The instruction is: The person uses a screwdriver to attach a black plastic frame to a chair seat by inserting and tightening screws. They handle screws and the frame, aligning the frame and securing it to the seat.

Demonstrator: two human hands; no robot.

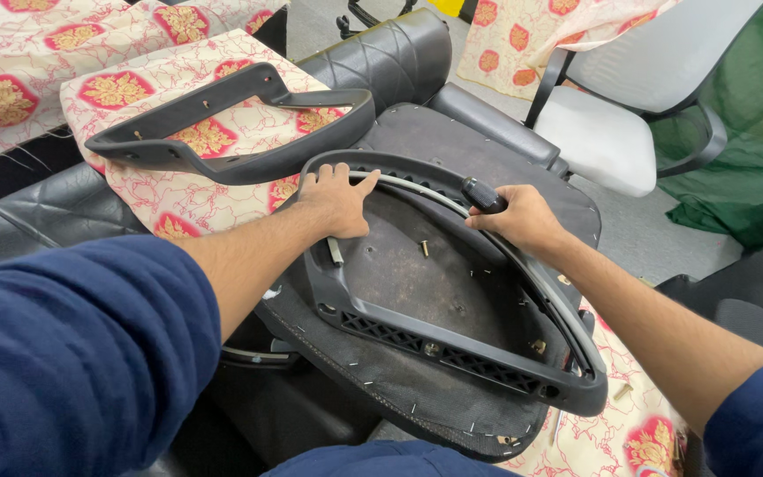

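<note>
Under both hands, armrest frame (452,353): left hand (337,201) fingers flat, spread on it; right hand (523,219) fingers clamped round screwdriver handle (484,195).

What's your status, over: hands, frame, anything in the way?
Left hand flat on grey armrest frame, steadying. Right hand shut on black tool handle. Frame sits on upturned seat base. Nothing blocking.

Both bare forearms in rolled navy sleeves are reaching forward, the left hand (337,201) pressing down palm-flat with 5 fingers spread, the right hand (518,218) curling closed in a fist-like grip.
</note>
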